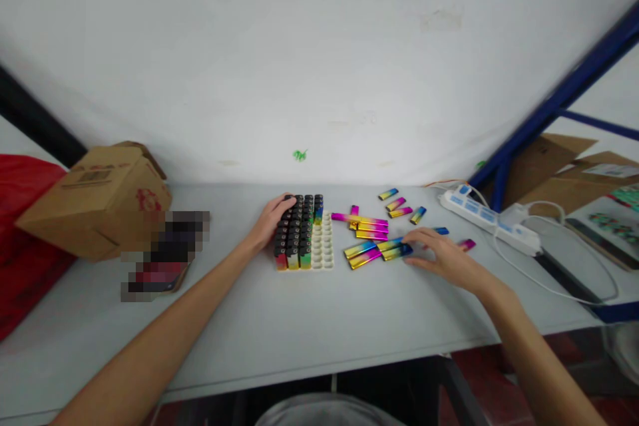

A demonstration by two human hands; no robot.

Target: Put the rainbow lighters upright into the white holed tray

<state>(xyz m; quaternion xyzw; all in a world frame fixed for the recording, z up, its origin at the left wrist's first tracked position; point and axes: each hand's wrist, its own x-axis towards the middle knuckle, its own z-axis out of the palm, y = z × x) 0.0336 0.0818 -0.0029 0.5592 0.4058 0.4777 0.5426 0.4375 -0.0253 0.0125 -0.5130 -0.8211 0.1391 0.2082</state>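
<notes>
A white tray (322,246) with round-edged slots holds rows of lighters (294,229) standing upright, with black tops and coloured bodies. My left hand (273,216) is closed around the far left side of this block, its fingertips over the black tops; its thumb is hidden. Right of the tray, several shiny metallic lighter cases (372,226) in pink, gold and blue lie loose, some overlapping. My right hand (439,256) is over the right end of this pile, thumb and fingers apart beside the blue end of a blue-and-gold case (398,252).
A cardboard box (100,193) and a red bag (24,233) sit at the left, near a blurred-out dark object (167,253). On the right lie a white power strip (489,219) with cables and open cardboard boxes (564,180) behind a blue frame (539,106). A white wall (319,80) bounds the back.
</notes>
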